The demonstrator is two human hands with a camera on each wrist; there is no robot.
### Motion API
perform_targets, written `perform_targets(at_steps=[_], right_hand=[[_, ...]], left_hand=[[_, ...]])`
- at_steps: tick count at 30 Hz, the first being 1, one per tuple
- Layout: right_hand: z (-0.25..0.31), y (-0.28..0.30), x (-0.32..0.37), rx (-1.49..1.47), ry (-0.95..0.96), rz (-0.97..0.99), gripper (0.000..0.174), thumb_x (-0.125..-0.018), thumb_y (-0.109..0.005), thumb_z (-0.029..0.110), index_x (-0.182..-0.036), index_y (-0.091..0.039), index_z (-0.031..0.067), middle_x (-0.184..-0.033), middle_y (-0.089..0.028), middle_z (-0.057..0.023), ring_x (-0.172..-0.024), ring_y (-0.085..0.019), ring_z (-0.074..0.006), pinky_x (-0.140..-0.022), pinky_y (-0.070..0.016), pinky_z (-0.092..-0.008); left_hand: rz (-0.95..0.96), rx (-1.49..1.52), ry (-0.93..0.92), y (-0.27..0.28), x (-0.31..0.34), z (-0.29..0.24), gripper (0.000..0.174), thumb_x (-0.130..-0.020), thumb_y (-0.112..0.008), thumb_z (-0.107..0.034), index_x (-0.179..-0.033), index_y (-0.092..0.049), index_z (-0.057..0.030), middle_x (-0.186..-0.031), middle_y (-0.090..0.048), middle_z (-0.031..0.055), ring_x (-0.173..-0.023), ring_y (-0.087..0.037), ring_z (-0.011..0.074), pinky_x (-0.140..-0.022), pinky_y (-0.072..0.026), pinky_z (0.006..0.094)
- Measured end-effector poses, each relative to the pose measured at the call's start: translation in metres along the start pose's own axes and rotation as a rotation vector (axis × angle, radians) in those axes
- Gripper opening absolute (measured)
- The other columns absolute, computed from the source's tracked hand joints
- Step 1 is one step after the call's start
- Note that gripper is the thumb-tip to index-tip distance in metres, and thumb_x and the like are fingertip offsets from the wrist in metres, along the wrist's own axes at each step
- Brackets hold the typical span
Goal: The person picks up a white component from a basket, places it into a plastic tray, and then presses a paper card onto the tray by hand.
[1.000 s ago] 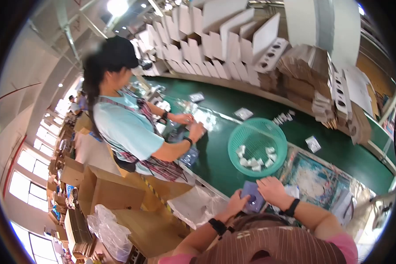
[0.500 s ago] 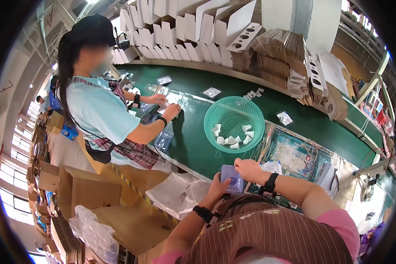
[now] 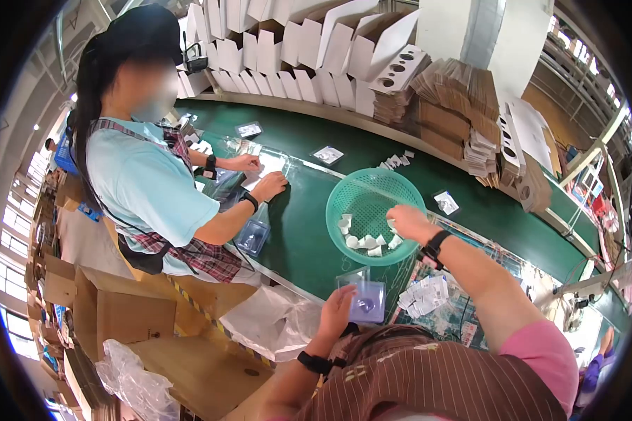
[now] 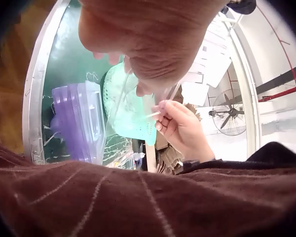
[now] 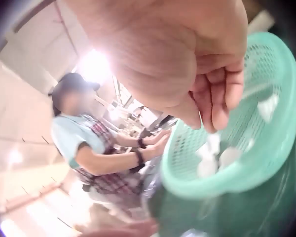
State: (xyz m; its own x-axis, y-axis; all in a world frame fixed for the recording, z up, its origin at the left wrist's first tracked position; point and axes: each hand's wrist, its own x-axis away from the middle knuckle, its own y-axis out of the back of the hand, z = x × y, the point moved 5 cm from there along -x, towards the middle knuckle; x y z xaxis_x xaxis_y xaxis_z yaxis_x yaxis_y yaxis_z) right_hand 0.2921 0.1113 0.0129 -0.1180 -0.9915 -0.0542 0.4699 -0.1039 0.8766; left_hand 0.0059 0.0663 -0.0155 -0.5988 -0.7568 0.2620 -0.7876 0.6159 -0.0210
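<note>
The left hand [image 3: 336, 312] is at the lower centre of the head frame, at the left side of a translucent purple plastic case [image 3: 367, 303] that lies near the front edge of the green desk [image 3: 302, 245]. Its fingers are slightly bent beside a clear plastic flap [image 3: 352, 276]; whether they grip it, I cannot tell. In the left wrist view the purple case shows several layered edges. The right hand [image 3: 411, 224] is well apart from the left, over the right part of a round green basket [image 3: 344, 238], its fingers bent down and its fingertips close together above small white pieces [image 3: 367, 242]. Whether it pinches one of them is not clear. The white pieces lie in a loose curve in the lower part of the basket, and a few similar bits [image 3: 395, 161] lie on the desk just beyond the rim. A pile of white packets [image 3: 425, 295] sits to the right of the purple case. Three small flat packs [image 3: 328, 155] are spread along the desk behind and beside the basket. At the left, a person in a light blue top [image 3: 144, 175] works with both hands at the desk, near a clear bluish case [image 3: 251, 237]. Folded cardboard [image 3: 456, 112] and upright white cartons [image 3: 288, 49] line the upper part of the frame.
</note>
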Motion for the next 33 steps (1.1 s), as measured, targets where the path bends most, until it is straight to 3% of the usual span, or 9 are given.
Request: perform_targets(at_steps=[2, 8, 14, 19, 22, 24, 26, 28, 33], right_hand=[[-0.033, -0.019, -0.017, 0.339, -0.086, 0.224, 0.018, -0.073, -0.054, 0.010, -0.086, -0.064, 0.0038, -0.085, -0.063, -0.0183, -0.086, -0.060, -0.0336, -0.072, -0.0489, -0.0427], [-0.039, -0.039, -0.029, 0.305, -0.062, 0.467, 0.022, -0.066, -0.061, 0.013, -0.087, -0.060, 0.0049, -0.089, -0.061, -0.0175, -0.087, -0.059, -0.0351, -0.075, -0.0469, -0.0455], [-0.001, -0.001, -0.018, -0.175, -0.116, 0.147, 0.025, -0.068, -0.067, 0.021, -0.080, -0.058, 0.0005, -0.074, -0.063, -0.0146, -0.068, -0.062, -0.0280, -0.061, -0.0482, -0.0360], [0.100, 0.042, 0.036, -0.471, -0.098, 0.113, 0.028, -0.074, -0.065, 0.027, -0.082, -0.058, 0.0016, -0.071, -0.061, -0.0149, -0.063, -0.060, -0.0301, -0.057, -0.0469, -0.0362], [0.129, 0.032, 0.058, -0.204, -0.029, 0.091, 0.027, -0.077, -0.060, 0.030, -0.086, -0.056, 0.0048, -0.074, -0.060, -0.0184, -0.068, -0.060, -0.0360, -0.059, -0.0471, -0.0432], [0.136, 0.030, 0.072, -0.125, -0.043, 0.048, 0.030, -0.079, -0.059, 0.031, -0.093, -0.054, 0.0047, -0.075, -0.061, -0.0174, -0.070, -0.060, -0.0375, -0.060, -0.0464, -0.0457], [0.134, 0.044, 0.086, -0.389, -0.084, 0.060, 0.031, -0.080, -0.061, 0.031, -0.093, -0.054, 0.0040, -0.070, -0.061, -0.0148, -0.065, -0.060, -0.0335, -0.058, -0.0460, -0.0417], [0.130, 0.059, 0.102, -0.499, -0.148, 0.022, 0.026, -0.080, -0.064, 0.021, -0.098, -0.056, 0.0031, -0.062, -0.058, -0.0093, -0.057, -0.057, -0.0204, -0.052, -0.0435, -0.0321], [0.127, 0.074, 0.130, -0.462, -0.105, -0.040, 0.028, -0.080, -0.063, 0.024, -0.100, -0.057, 0.0052, -0.064, -0.060, -0.0083, -0.058, -0.060, -0.0234, -0.053, -0.0449, -0.0339]], left_hand=[[0.012, 0.069, 0.028, 0.004, -0.004, -0.008, 0.029, -0.095, -0.042, -0.015, -0.112, -0.051, 0.0062, -0.097, -0.062, 0.0098, -0.094, -0.060, 0.0149, -0.082, -0.0460, 0.0272], [-0.018, 0.548, 0.091, 0.016, -0.011, 0.003, 0.028, -0.096, -0.042, -0.019, -0.116, -0.049, -0.0007, -0.105, -0.056, 0.0091, -0.091, -0.060, 0.0185, -0.085, -0.0481, 0.0304], [-0.070, 0.652, 0.128, 0.007, -0.043, -0.005, 0.039, -0.097, -0.039, -0.020, -0.131, -0.035, -0.0013, -0.126, -0.044, 0.0125, -0.107, -0.053, 0.0244, -0.093, -0.0433, 0.0342], [-0.062, 0.723, 0.083, -0.019, -0.062, -0.010, 0.044, -0.098, -0.037, -0.024, -0.136, -0.029, -0.0042, -0.128, -0.042, 0.0115, -0.113, -0.049, 0.0216, -0.094, -0.0415, 0.0338], [0.033, 0.234, -0.257, -0.037, -0.061, -0.030, 0.044, -0.098, -0.036, -0.029, -0.135, -0.034, -0.0050, -0.116, -0.047, 0.0056, -0.098, -0.049, 0.0134, -0.090, -0.0420, 0.0296], [-0.018, 0.255, -0.130, -0.038, -0.056, -0.031, 0.035, -0.096, -0.036, -0.023, -0.123, -0.045, -0.0019, -0.104, -0.053, 0.0060, -0.081, -0.051, 0.0149, -0.072, -0.0443, 0.0256], [0.039, 0.755, -0.019, -0.050, -0.043, -0.053, 0.036, -0.096, -0.038, -0.020, -0.127, -0.041, -0.0028, -0.115, -0.051, 0.0084, -0.096, -0.054, 0.0157, -0.081, -0.0453, 0.0273], [0.043, 0.804, 0.037, -0.053, -0.026, -0.077, 0.041, -0.096, -0.036, -0.019, -0.132, -0.031, -0.0010, -0.125, -0.045, 0.0135, -0.117, -0.046, 0.0278, -0.096, -0.0404, 0.0375], [0.136, 0.876, 0.031, -0.064, -0.010, -0.085, 0.046, -0.098, -0.028, -0.032, -0.133, -0.031, -0.0026, -0.129, -0.042, 0.0122, -0.118, -0.045, 0.0283, -0.100, -0.0357, 0.0400]])
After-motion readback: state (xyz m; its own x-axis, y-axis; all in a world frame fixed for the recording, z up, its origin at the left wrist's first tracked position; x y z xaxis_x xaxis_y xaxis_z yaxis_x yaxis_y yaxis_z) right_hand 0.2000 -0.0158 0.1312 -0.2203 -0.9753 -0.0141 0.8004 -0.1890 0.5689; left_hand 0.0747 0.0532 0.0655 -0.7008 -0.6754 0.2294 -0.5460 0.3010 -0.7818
